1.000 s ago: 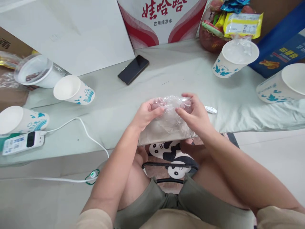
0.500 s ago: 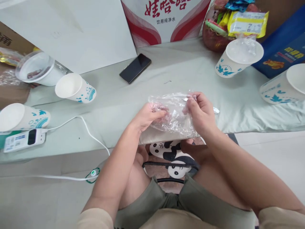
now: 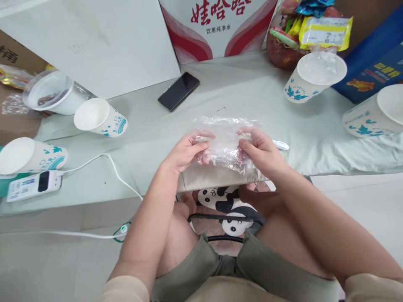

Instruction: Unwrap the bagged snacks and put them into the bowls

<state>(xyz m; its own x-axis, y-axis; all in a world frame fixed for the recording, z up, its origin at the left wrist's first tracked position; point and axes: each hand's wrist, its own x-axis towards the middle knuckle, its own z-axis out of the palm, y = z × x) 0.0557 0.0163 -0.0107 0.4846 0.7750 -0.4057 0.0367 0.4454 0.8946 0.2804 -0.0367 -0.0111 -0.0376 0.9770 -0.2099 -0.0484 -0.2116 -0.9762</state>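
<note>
The left hand (image 3: 185, 151) pinches the nine o'clock edge of a clear, crinkled plastic bag (image 3: 225, 140), fingers closed on the film. The bag is stretched flat between both hands just above the near edge of the pale green worktop (image 3: 151, 126), glossy and wrinkled, with skin showing pinkish through it. The right hand (image 3: 260, 151) grips its three o'clock edge the same way, with a phone (image 3: 178, 91) lying at eleven o'clock from the bag.
</note>
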